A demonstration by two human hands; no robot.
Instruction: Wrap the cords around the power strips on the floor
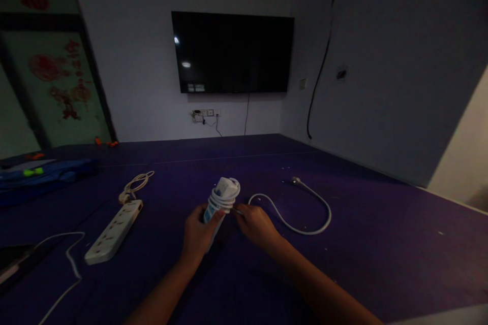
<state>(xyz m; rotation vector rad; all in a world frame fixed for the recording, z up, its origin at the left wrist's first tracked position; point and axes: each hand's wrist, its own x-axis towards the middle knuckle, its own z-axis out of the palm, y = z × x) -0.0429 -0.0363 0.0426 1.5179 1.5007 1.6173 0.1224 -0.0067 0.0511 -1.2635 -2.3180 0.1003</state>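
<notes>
My left hand (201,231) is wrapped round a white power strip (225,189) with a blue patch on its side, holding it tilted above the purple surface. Several turns of white power cord (319,231) circle the strip's upper end. Just right of the strip, my right hand (254,221) is closed on the cord. From there the loose length curves across the surface to its plug (295,181). Farther left lies a second white power strip (114,232), its own cord (136,186) bundled at the far end.
A thin white cable (70,259) runs to a dark device (15,259) at the left edge. Blue cloth (46,175) lies behind it. On the back wall hang a television (234,53) and sockets (210,112). A black cable (320,73) dangles down the right wall.
</notes>
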